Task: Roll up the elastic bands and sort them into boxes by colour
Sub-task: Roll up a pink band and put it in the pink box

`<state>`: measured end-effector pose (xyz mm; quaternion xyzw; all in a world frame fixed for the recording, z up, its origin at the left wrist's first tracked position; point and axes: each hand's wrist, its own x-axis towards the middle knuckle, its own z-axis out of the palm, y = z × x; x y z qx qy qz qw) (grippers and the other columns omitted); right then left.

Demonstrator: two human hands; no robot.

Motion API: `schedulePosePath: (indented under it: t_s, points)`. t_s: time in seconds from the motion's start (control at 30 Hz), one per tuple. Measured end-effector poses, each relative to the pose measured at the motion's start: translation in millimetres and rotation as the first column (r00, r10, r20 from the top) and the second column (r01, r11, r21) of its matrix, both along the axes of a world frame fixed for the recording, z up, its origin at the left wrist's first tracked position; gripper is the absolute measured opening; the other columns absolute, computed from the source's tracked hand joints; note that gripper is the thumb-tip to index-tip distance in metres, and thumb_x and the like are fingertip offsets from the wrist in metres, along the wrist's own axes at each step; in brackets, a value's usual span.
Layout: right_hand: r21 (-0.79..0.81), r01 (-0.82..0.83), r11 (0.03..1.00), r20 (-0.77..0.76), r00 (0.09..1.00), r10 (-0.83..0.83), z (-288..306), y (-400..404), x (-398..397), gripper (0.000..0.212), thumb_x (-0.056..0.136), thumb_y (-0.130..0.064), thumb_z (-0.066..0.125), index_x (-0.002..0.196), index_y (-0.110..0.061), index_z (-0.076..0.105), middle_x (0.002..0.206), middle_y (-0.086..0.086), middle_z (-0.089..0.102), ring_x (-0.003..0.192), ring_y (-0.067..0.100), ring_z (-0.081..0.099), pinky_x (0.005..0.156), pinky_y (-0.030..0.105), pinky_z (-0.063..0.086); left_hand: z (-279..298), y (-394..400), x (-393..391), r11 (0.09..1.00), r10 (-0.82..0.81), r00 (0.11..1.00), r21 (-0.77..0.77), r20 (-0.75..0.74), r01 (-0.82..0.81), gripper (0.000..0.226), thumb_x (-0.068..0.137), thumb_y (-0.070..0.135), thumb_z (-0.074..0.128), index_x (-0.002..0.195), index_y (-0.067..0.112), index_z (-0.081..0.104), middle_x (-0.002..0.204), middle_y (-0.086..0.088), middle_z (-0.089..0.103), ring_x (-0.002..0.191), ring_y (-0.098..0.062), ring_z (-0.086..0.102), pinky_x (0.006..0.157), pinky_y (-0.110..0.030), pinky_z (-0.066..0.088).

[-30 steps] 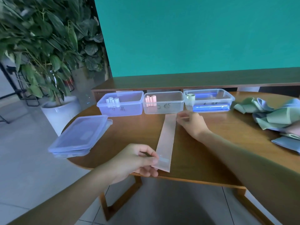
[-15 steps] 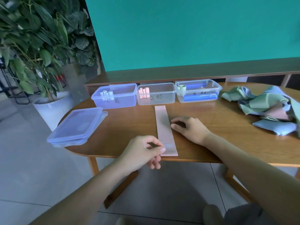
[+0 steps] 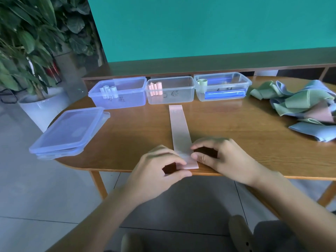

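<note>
Rolling step being started — flat pink elastic band is being pinched at its near end by left hand and right hand; a tight first curl is being called for.

your left hand and right hand are bare, no gloves, no rings, no watch on either wrist. both forearms are bare too, right down to the bottom edge of the shot, so no sleeve shows at all. short, plain fingernails on the right hand's thumb. low down at the right there's dark grey cloth over your lap, blurred, and beside it something tan and rounded with small holes, too soft to name.
</note>
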<state>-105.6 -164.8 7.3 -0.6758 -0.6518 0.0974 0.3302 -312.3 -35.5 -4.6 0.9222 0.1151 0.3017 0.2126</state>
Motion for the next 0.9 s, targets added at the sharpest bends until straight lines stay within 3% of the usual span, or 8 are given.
schedulePosePath:
  t_s: [0.17,0.4,0.53,0.67,0.9]
  points:
    - [0.010,-0.082,0.997,-0.103,0.991,0.082,-1.6,-9.9,-4.5,0.032,0.086,-0.044,0.075,0.109,-0.023,0.075,0.114,-0.016,0.071,0.112,0.004,0.065,0.099,0.028,0.051,0.2,5.9,-4.9,1.000,-0.026,1.000,0.004,-0.001,0.026,0.022,0.084,0.040,0.076,0.093,0.020,0.080,0.097,0.014,0.073,0.095,-0.003,0.066,0.079,-0.027,0.057]
    - [0.039,-0.134,0.990,-0.107,0.985,0.138,-2.1,-8.6,-5.5,0.017,0.081,-0.035,0.082,0.093,-0.023,0.079,0.105,-0.012,0.071,0.106,0.010,0.066,0.092,0.030,0.052,3.2,0.7,-5.6,0.999,0.006,0.999,-0.051,-0.036,-0.008,0.027,0.086,0.044,0.069,0.092,0.020,0.080,0.098,0.017,0.071,0.100,-0.003,0.064,0.083,-0.023,0.054]
    - [0.036,-0.116,0.993,-0.136,0.983,0.120,-1.8,-6.8,-7.6,0.015,0.082,-0.033,0.080,0.090,-0.021,0.079,0.103,-0.010,0.071,0.103,0.011,0.066,0.090,0.026,0.050,3.6,-0.6,-3.8,0.994,0.076,0.995,-0.080,-0.062,-0.080,0.017,0.088,0.038,0.072,0.087,0.023,0.078,0.105,0.018,0.063,0.108,-0.007,0.059,0.089,-0.016,0.045]
    - [-0.005,-0.069,0.998,-0.138,0.988,0.067,-2.0,-5.3,-10.4,0.010,0.087,-0.031,0.078,0.086,-0.021,0.076,0.108,-0.011,0.066,0.106,0.008,0.063,0.091,0.020,0.046,5.0,-1.3,-0.9,0.988,0.115,0.987,-0.093,-0.111,-0.126,0.024,0.088,0.044,0.064,0.086,0.023,0.077,0.107,0.020,0.056,0.111,-0.001,0.052,0.086,-0.006,0.036]
    - [-0.128,0.024,0.992,-0.149,0.988,-0.043,3.6,-1.0,-13.6,0.012,0.086,-0.036,0.077,0.078,-0.029,0.073,0.115,-0.020,0.055,0.104,0.002,0.057,0.083,0.011,0.042,6.0,-1.8,2.5,0.974,0.165,0.969,-0.123,-0.182,-0.189,0.021,0.089,0.045,0.066,0.086,0.025,0.073,0.113,0.018,0.051,0.112,0.001,0.048,0.088,-0.014,0.040]
